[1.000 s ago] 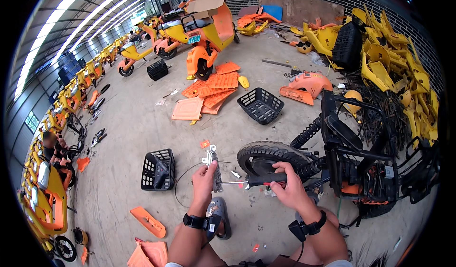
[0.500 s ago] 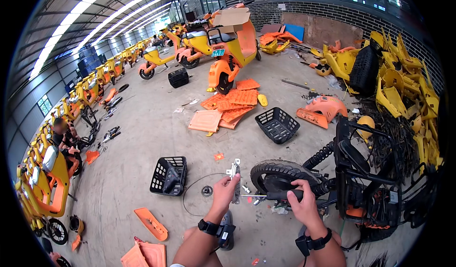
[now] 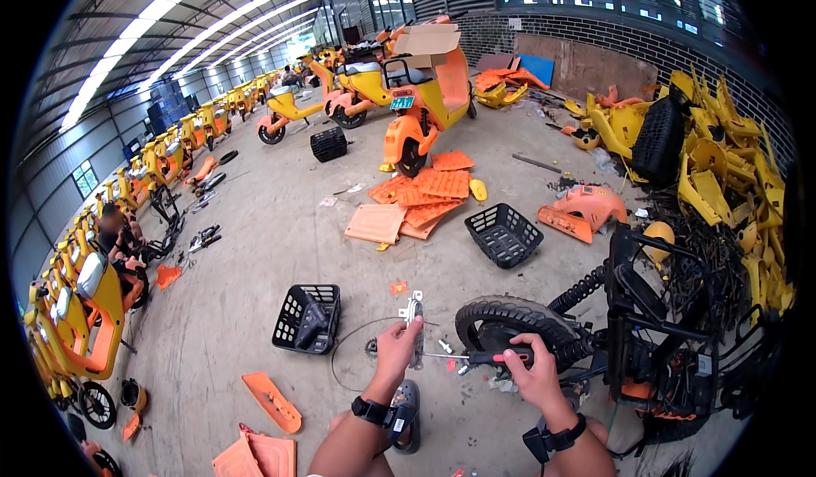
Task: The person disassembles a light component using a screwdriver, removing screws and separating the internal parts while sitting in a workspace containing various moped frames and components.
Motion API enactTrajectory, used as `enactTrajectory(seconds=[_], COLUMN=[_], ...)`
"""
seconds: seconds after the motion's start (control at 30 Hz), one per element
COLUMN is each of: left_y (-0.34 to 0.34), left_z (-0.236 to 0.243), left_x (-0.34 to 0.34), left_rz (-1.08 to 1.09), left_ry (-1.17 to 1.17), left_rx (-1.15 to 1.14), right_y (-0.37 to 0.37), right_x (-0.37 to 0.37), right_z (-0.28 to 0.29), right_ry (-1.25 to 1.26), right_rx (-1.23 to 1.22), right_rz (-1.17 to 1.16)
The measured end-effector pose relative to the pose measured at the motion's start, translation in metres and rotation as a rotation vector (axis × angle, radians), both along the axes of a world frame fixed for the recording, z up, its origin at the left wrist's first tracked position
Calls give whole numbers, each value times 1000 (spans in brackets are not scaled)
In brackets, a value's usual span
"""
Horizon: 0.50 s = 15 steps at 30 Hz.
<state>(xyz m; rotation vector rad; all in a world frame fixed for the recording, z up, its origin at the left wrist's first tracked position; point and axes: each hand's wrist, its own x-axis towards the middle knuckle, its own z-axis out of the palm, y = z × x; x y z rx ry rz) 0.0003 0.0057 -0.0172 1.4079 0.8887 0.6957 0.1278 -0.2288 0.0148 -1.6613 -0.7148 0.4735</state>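
Observation:
My left hand [image 3: 394,351] pinches a small silvery metal bracket-like part [image 3: 413,308] with mounting tabs, held up above the floor. A thin dark cable [image 3: 333,358] loops below and to the left of that hand. My right hand [image 3: 535,377] is closed round the end of a screwdriver [image 3: 486,358] with a black and red handle. The shaft points left toward the metal part, its tip close to my left fingers; whether it touches, I cannot tell. Behind the screwdriver lies a black tyred wheel [image 3: 473,317] joined to a stripped scooter frame [image 3: 614,307].
A black basket [image 3: 279,339] holding a dark part stands left of my hands, another basket [image 3: 520,260] farther off. Orange panels [image 3: 374,222] lie ahead. Yellow body parts [image 3: 710,180] are heaped at right. Scooters [image 3: 433,95] stand beyond; a person [image 3: 115,232] sits far left.
The view has shifted slightly, so the surroundings sit a little lower and farther right. My right fingers have changed their hold on the screwdriver handle, whose red part now shows. My left hand keeps its pinch.

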Motion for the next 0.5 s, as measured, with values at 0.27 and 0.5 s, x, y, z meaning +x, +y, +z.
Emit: enactTrajectory(seconds=[0.27, 0.5], left_y=[-9, -20], left_z=[-1, 0], left_x=[5, 13], left_rz=[35, 13], left_ry=[12, 3], left_rx=[31, 103], right_y=[-3, -10], right_x=[4, 2], right_z=[-11, -14], right_ry=[-281, 47], right_rx=[132, 74], right_rz=[-13, -88])
